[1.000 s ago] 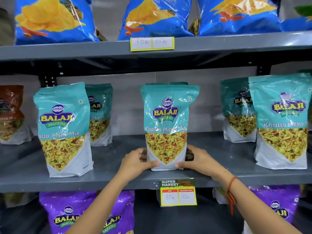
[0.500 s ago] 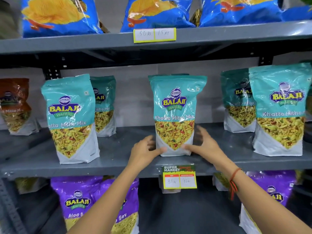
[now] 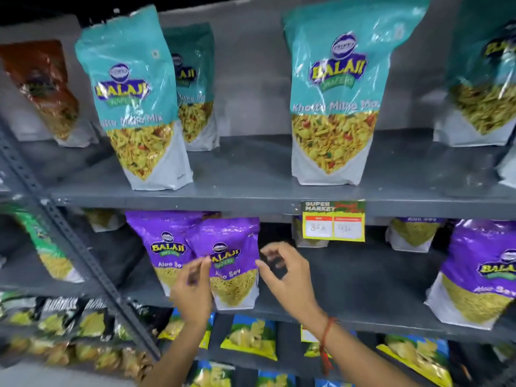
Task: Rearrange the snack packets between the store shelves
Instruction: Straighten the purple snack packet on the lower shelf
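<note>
A purple Aloo Sev packet (image 3: 233, 261) stands upright on the lower grey shelf (image 3: 349, 308), overlapping a second purple packet (image 3: 164, 247) behind it to the left. My left hand (image 3: 192, 289) is at the front packet's left edge, fingers apart, thumb and fingertips just touching it. My right hand (image 3: 287, 272) hovers at its right edge, fingers curled and apart, holding nothing. The teal Khatta Mitha Mix packet (image 3: 335, 107) stands alone on the shelf above (image 3: 251, 194).
More teal packets (image 3: 139, 107) stand left and at the far right (image 3: 483, 88) of the upper shelf. Another purple packet (image 3: 480, 280) stands at the right of the lower shelf. A price tag (image 3: 333, 220) hangs from the upper shelf's edge. Yellow-blue packets (image 3: 248, 339) fill the shelf below.
Both hands have let go of the teal packet and dropped to the shelf below, now flanking the purple Aloo Sev packet. The view has tilted downward.
</note>
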Tool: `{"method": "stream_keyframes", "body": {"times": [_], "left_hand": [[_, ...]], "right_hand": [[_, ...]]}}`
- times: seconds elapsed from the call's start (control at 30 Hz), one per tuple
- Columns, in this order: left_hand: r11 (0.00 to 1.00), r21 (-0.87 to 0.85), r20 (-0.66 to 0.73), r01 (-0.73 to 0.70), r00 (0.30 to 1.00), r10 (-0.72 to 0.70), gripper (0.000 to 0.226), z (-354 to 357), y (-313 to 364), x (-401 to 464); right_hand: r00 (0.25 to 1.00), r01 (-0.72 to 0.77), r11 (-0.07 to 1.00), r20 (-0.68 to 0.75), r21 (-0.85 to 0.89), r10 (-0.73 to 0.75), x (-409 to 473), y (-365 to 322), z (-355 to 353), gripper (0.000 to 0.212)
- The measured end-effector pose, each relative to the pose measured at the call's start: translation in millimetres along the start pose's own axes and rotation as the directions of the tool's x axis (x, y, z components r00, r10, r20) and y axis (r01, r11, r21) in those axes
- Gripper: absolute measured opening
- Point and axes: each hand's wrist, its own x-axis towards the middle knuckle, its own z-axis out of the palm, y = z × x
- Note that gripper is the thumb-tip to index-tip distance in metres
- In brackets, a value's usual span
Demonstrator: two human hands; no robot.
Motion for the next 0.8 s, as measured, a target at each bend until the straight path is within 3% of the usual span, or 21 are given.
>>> {"method": "stream_keyframes", "body": {"times": [0.07, 0.13, 0.2, 0.37, 0.47, 0.6, 0.8], "left_hand": [[0.986, 0.075, 0.054, 0.148, 0.987, -0.152, 0.018, -14.7, -42.8, -5.4], [0.936, 0.137, 0.184, 0.324, 0.920, -0.345, 0.038, -23.4, -77.1, -4.0], [0.900, 0.201, 0.288, 0.386, 0.855, -0.431, 0.061, -25.8, -101.3, 4.3], [0.885, 0.268, 0.430, 0.382, 0.774, -0.464, 0.059, -20.4, -129.5, 20.7], [0.875, 0.262, 0.392, 0.407, 0.784, -0.482, 0.081, -19.4, -152.6, 22.9], [0.882, 0.265, 0.391, 0.390, 0.792, -0.468, 0.049, 1.4, -132.2, 7.9], [0.924, 0.239, 0.505, 0.298, 0.775, -0.380, 0.047, 49.8, -111.1, -24.9]], "right_hand": [[0.970, -0.232, 0.972, 0.075, -0.020, 0.233, -4.0, 45.8, 19.7, 0.028], [0.877, -0.431, 0.898, 0.196, -0.085, 0.439, -9.6, 87.9, 37.6, 0.048], [0.780, -0.512, 0.846, 0.334, -0.145, 0.529, -17.0, 121.6, 53.7, 0.065], [0.714, -0.577, 0.811, 0.419, -0.101, 0.560, -25.5, 153.8, 82.5, 0.042], [0.703, -0.614, 0.788, 0.423, -0.044, 0.572, -27.2, 157.6, 84.4, 0.040], [0.731, -0.616, 0.788, 0.372, -0.001, 0.572, -28.9, 164.0, 68.6, 0.044], [0.753, -0.631, 0.776, 0.231, -0.014, 0.617, -36.8, 179.9, 10.0, 0.042]]}}
